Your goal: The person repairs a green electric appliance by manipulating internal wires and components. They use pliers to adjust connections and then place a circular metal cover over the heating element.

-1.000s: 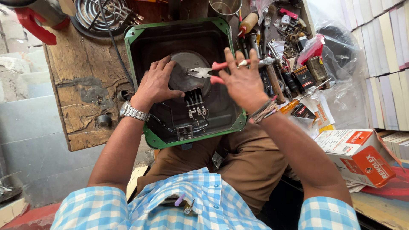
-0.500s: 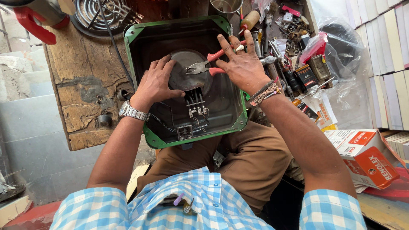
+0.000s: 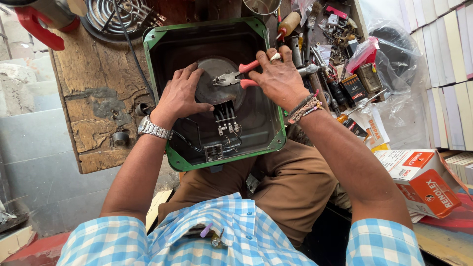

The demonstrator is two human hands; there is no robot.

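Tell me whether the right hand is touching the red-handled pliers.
Touching. The head view shows the right hand gripping the red-handled pliers, fingers wrapped on both handles.

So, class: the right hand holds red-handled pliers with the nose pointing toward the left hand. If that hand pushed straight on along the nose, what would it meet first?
Most likely the left hand: the pliers in the right hand aim at its fingers, though depth is unclear.
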